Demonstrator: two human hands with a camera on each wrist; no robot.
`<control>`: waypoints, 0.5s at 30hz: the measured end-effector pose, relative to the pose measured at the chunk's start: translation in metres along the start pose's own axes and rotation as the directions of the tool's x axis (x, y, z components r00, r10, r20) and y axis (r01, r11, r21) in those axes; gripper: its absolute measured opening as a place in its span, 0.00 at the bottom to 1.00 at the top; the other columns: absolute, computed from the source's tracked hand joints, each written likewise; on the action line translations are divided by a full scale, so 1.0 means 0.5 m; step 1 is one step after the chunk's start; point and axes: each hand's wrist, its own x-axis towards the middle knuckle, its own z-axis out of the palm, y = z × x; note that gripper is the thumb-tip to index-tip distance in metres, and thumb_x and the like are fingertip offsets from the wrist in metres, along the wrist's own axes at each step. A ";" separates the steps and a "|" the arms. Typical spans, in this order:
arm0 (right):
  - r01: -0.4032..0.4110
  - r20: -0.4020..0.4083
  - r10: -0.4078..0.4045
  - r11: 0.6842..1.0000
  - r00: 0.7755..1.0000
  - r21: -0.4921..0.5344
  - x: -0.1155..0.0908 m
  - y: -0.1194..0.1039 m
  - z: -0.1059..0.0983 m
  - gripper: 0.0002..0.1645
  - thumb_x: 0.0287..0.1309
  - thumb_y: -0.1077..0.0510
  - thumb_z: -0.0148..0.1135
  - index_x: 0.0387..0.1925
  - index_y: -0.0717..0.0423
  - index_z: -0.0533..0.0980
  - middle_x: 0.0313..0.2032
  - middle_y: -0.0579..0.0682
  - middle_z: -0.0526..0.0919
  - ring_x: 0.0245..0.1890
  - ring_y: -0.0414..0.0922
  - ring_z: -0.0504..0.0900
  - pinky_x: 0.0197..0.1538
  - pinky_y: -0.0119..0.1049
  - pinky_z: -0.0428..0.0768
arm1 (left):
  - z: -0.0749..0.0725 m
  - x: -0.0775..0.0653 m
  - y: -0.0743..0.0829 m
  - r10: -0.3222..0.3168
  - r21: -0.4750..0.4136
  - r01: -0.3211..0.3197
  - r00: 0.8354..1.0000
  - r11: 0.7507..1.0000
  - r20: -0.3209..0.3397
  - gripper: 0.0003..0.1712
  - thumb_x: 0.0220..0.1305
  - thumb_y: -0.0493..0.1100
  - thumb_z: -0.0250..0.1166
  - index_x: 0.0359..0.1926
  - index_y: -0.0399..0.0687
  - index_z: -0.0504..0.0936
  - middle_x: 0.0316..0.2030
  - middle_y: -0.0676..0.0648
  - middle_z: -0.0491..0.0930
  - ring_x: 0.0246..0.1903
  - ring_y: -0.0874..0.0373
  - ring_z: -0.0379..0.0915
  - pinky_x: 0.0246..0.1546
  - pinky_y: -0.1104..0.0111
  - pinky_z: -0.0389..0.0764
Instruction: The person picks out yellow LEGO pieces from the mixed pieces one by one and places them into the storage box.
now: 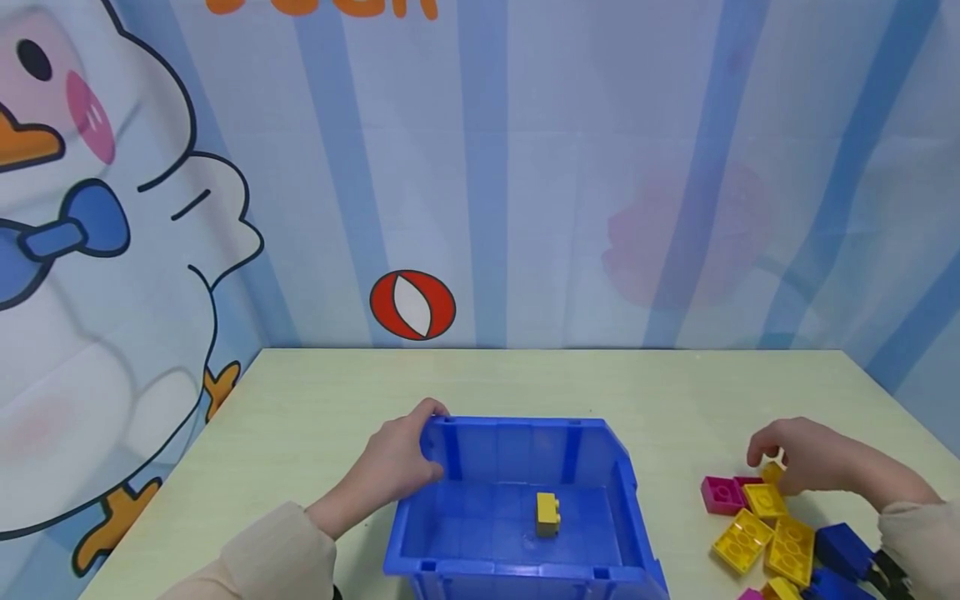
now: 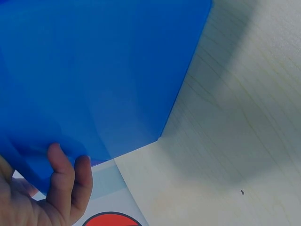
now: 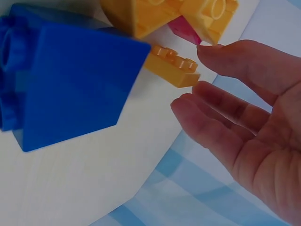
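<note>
My left hand point(image 1: 401, 454) grips the back left corner of a blue plastic bin point(image 1: 525, 571), thumb at the inner side. In the left wrist view its curled fingers point(image 2: 66, 183) lie against the bin's outer wall point(image 2: 94, 80). One yellow toy brick point(image 1: 547, 514) stands on the bin floor. Over at the right, my right hand point(image 1: 817, 458) reaches down at the far end of a brick pile. The right wrist view shows thumb and fingers apart, fingertips right by a small yellow brick point(image 3: 174, 68), with the thumb tip close under another yellow brick point(image 3: 209, 19).
Yellow bricks point(image 1: 742, 542), a magenta brick point(image 1: 723, 495) and blue bricks point(image 1: 843, 550) lie loosely together right of the bin, some beneath the right forearm. Dark pieces point(image 1: 888, 575) sit by the right sleeve. A printed cloth backdrop point(image 1: 540, 208) rises behind the pale table point(image 1: 660, 387).
</note>
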 end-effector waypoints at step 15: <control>-0.027 -0.001 0.027 1.000 1.000 0.014 0.010 0.011 0.023 0.16 0.32 0.72 0.63 0.26 0.53 0.74 0.26 0.47 0.74 0.24 0.45 0.69 0.27 0.37 0.78 | 0.001 0.001 0.002 -0.008 0.007 0.008 1.000 1.000 0.009 0.28 0.42 0.35 0.64 0.48 0.50 0.67 0.41 0.40 0.78 0.35 0.46 0.75 0.29 0.53 0.81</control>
